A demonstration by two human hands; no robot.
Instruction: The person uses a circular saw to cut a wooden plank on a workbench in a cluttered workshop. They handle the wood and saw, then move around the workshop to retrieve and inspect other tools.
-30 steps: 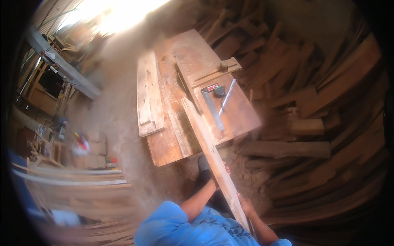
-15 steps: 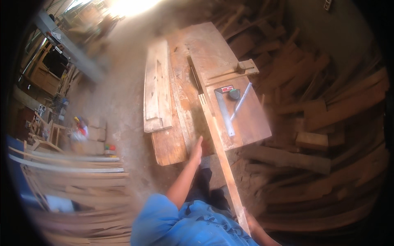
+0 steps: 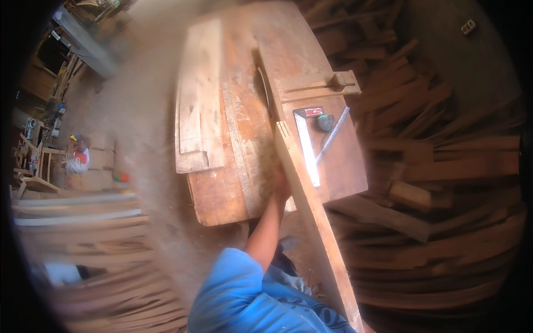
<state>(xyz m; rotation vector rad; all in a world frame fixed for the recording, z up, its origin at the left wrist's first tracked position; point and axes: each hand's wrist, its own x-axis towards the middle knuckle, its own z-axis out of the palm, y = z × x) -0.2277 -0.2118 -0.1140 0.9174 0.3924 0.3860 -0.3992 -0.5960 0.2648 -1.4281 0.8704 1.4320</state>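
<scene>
Left hand [image 3: 280, 186] farther up plank [image 3: 311, 216]

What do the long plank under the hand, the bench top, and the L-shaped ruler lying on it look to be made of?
The long pale plank, steadied by the left hand, looks like raw unfinished wood: dull, grainy and dusty. The reddish-brown bench top seems to be worn wood too, scuffed and unvarnished. The L-shaped ruler is probably metal, since it is thin, pale and reflective, though motion blur leaves this uncertain.

**Plank on saw table**

The left hand [image 3: 280, 186] rests against the left edge of a long plank [image 3: 311, 216] lying lengthwise on the table [image 3: 233, 183]. A framing square [image 3: 307, 150], tape measure [image 3: 325, 122] and metal ruler [image 3: 333, 135] lie just right of the plank. Scrap boards [image 3: 444, 166] are piled beside the table.
</scene>
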